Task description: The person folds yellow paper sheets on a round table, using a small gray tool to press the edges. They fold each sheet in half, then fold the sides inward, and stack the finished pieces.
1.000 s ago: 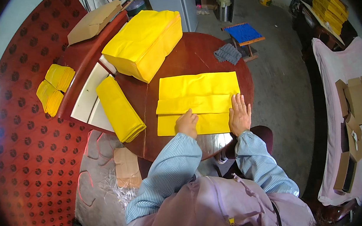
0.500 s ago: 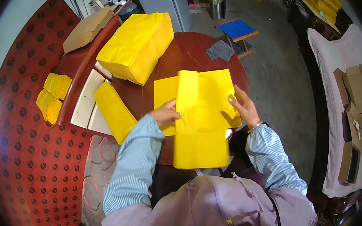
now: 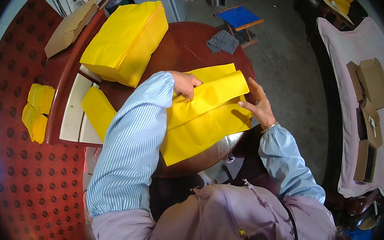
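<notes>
On the round brown table, my left hand reaches across with its fingers closed on a folded strip of a yellow sheet. Whether the sheet is cloth or paper I cannot tell. More yellow material lies flat beneath the strip, its lower corner toward me. My right hand is at the right edge of the sheets, thumb and fingers spread apart, the thumb tip over the edge. A narrow folded yellow bundle lies left of my left forearm, and a big yellow block-shaped bundle stands behind it.
A grey cloth lies at the table's far right edge, near a blue-topped folding stool. Small yellow stacks rest on the red patterned surface at left. Open cardboard boxes sit on the pink-covered seat at right.
My left hand has moved up and farther away, turning the folded yellow strip from upright to slanting across the sheets. My right hand stays by the right edge. The whole view has shifted slightly.
</notes>
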Tool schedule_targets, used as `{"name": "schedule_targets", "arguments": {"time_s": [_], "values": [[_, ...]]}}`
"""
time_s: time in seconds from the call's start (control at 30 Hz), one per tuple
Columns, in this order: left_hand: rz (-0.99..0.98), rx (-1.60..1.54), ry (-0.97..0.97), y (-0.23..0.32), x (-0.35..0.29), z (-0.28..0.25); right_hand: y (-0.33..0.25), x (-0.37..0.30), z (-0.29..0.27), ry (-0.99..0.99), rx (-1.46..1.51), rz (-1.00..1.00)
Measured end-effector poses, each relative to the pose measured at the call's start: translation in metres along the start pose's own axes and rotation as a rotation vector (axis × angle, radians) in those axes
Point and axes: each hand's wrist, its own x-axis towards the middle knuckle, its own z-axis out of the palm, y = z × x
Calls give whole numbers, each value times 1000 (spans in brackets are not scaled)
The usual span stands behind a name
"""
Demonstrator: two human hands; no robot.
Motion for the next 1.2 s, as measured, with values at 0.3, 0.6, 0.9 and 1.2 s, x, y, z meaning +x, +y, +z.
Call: {"name": "schedule_targets", "arguments": {"time_s": [0.3, 0.6, 0.9, 1.2], "values": [[33, 335, 286, -22, 25, 22, 17, 19, 8, -116, -110, 251], [261, 437, 902, -62, 13, 161, 31, -17, -5, -139, 380, 304], [251, 343, 915, -73, 22, 171, 25, -28, 7, 51, -860, -572], [313, 218, 829, -80, 0, 188, 27, -4, -16, -396, -538, -570]]}}
